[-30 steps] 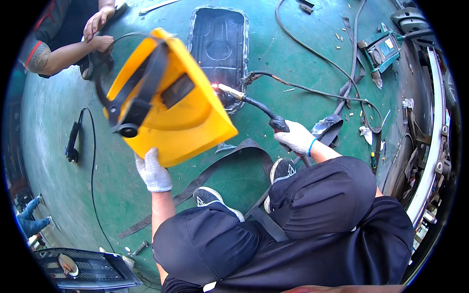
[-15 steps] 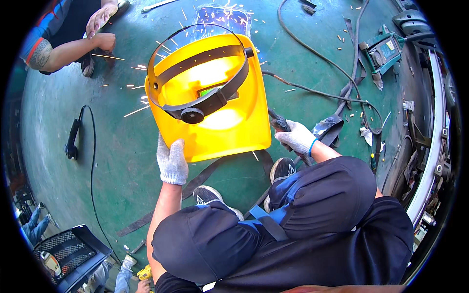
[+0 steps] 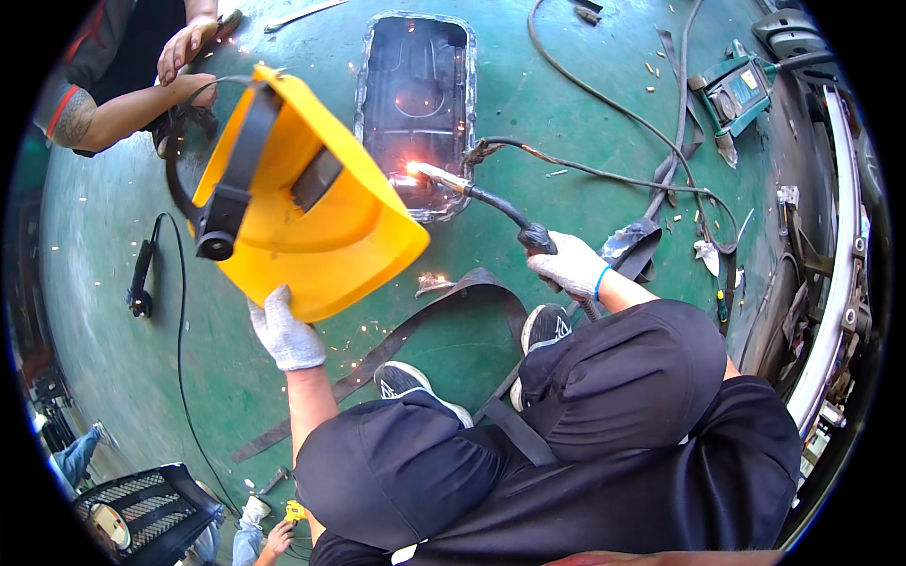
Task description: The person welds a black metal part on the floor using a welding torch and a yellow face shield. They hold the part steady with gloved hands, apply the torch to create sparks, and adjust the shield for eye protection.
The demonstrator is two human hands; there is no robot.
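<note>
My left hand (image 3: 288, 332), in a white knit glove, grips the lower edge of a yellow welding mask (image 3: 330, 259). The mask is tilted, its black headband and dark viewing window turned toward me. My right hand (image 3: 569, 265), gloved too, is closed round the black handle of a welding torch (image 3: 502, 205). The torch's tip glows orange over the near part of a dark rectangular metal pan (image 3: 471, 66) lying on the floor. Small sparks scatter there. A cable end (image 3: 479, 151) meets the pan's right edge.
A crouching co-worker's hands (image 3: 187, 52) are at the upper left. A black angle grinder (image 3: 140, 292) lies left; a green power tool (image 3: 741, 94) lies right. Cables (image 3: 623, 176) and a dark strap (image 3: 396, 341) cross the green floor. A black grille (image 3: 156, 509) stands lower left.
My left hand has swung the mask left and tilted it, uncovering the pan and the torch tip. The bright glare and spark spray have faded to a small glow. My right hand has barely moved.
</note>
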